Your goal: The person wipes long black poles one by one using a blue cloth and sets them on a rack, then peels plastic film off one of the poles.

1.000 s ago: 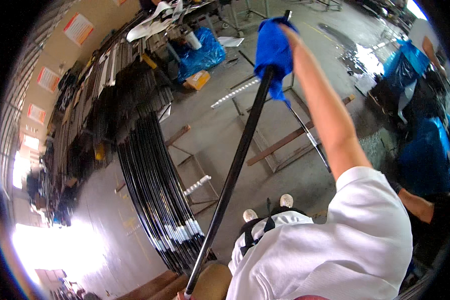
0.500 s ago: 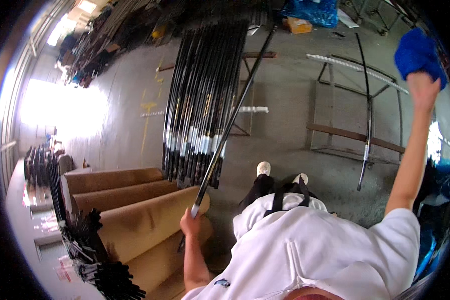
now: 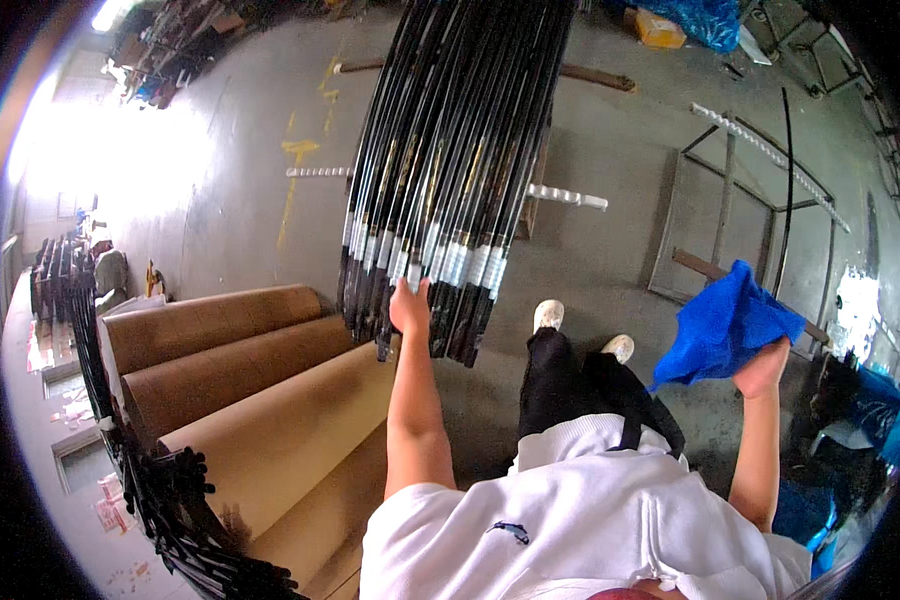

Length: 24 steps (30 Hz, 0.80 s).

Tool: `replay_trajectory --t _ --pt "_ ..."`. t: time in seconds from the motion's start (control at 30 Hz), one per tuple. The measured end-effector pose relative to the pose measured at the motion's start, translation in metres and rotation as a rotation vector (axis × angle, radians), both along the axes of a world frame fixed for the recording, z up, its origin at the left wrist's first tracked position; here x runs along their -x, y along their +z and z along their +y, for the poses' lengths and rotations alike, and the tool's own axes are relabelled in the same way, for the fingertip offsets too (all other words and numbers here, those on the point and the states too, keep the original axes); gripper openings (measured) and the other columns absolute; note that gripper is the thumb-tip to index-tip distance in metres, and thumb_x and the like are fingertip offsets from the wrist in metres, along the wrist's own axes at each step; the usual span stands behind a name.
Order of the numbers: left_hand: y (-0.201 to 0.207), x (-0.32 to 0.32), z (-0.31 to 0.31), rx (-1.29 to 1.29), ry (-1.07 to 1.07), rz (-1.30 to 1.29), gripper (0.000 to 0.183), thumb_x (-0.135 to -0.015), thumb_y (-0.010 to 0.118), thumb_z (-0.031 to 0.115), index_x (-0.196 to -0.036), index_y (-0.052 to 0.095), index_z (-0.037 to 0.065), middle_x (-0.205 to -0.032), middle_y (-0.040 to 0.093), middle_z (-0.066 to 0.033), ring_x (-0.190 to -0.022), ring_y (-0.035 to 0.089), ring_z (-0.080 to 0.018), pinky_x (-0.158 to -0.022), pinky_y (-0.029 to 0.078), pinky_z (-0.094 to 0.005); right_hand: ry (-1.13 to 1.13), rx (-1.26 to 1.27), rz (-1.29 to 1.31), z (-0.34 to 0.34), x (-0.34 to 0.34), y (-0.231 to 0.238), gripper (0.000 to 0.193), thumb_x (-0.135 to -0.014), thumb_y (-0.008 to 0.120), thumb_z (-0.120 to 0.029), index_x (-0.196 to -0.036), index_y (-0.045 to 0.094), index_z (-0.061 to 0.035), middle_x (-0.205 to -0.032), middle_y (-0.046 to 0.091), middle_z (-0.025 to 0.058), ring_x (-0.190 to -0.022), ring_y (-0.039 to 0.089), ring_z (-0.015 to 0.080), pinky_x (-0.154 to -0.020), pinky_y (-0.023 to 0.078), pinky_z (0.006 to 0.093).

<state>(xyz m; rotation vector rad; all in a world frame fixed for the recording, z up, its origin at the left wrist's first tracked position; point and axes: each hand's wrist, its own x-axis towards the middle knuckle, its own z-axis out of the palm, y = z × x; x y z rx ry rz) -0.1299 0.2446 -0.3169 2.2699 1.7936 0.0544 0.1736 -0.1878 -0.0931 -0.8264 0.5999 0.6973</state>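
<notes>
A row of long, thin black rods [image 3: 460, 150], with white bands near their close ends, lies side by side in front of me to the left. My left hand [image 3: 411, 305] is closed around the banded end of one black rod [image 3: 415, 272] at the near end of this row. Its far part cannot be told apart from the neighbouring rods. On the right, my right hand [image 3: 763, 368] grips a bunched blue cloth [image 3: 725, 325], which hangs out to the left of the fingers. No rod shows in the cloth.
A white twisted bar [image 3: 568, 197] and a brown bar [image 3: 598, 78] cross beneath the row. At right, a metal rack [image 3: 722, 200] carries a single black rod [image 3: 788, 150]. Large brown rolls [image 3: 280, 430] lie at left beside a bundle of black rods [image 3: 180, 500]. Blue plastic [image 3: 805, 510] sits at lower right.
The rod in my left hand has swung from a diagonal into line with the row, and that hand has moved forward. My right hand has come down and inward with the blue cloth.
</notes>
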Motion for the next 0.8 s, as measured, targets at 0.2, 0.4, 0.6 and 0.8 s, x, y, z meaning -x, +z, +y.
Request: replay_trajectory --t 0.2,0.4,0.6,0.8 --pt "-0.037 -0.01 0.042 0.033 -0.066 0.005 0.038 -0.081 0.062 0.035 -0.1 0.051 0.003 -0.096 0.058 -0.0161 -0.088 0.059 -0.0344 -0.069 0.049 -0.0426 0.122 -0.041 -0.051 0.027 0.026 -0.018 0.063 -0.086 0.039 -0.056 -0.131 0.044 -0.0118 -0.136 0.042 0.0082 -0.123 0.04 0.0316 -0.103 0.03 0.0498" --pt "-0.047 -0.016 0.042 -0.023 -0.235 0.153 0.049 -0.076 0.069 0.025 -0.115 0.045 0.006 -0.111 0.047 -0.0123 -0.107 0.046 -0.0307 -0.084 0.044 -0.0394 0.289 -0.169 -0.081 0.045 0.048 -0.036 0.061 -0.086 0.041 -0.054 -0.129 0.045 -0.0121 -0.136 0.042 0.0107 -0.124 0.039 0.0336 -0.104 0.027 0.0523" --pt "-0.036 -0.022 0.036 -0.097 -0.289 0.051 0.061 -0.079 0.064 0.026 -0.13 0.035 0.007 -0.129 0.034 -0.0154 -0.116 0.036 -0.0341 -0.096 0.033 -0.0457 0.269 -0.114 -0.017 0.052 0.053 -0.032 0.058 -0.088 0.04 -0.048 -0.131 0.042 -0.0096 -0.136 0.041 0.0128 -0.125 0.038 0.0339 -0.106 0.024 0.0513" --pt "-0.011 -0.067 -0.006 -0.095 -0.412 -0.141 0.064 -0.086 0.056 0.033 -0.136 0.028 0.005 -0.138 0.028 -0.0204 -0.128 0.027 -0.037 -0.102 0.026 -0.0488 0.257 -0.148 0.034 0.072 0.056 -0.016 0.045 -0.09 0.043 -0.039 -0.12 0.051 -0.0073 -0.124 0.052 0.0109 -0.114 0.048 0.0283 -0.102 0.033 0.0446"
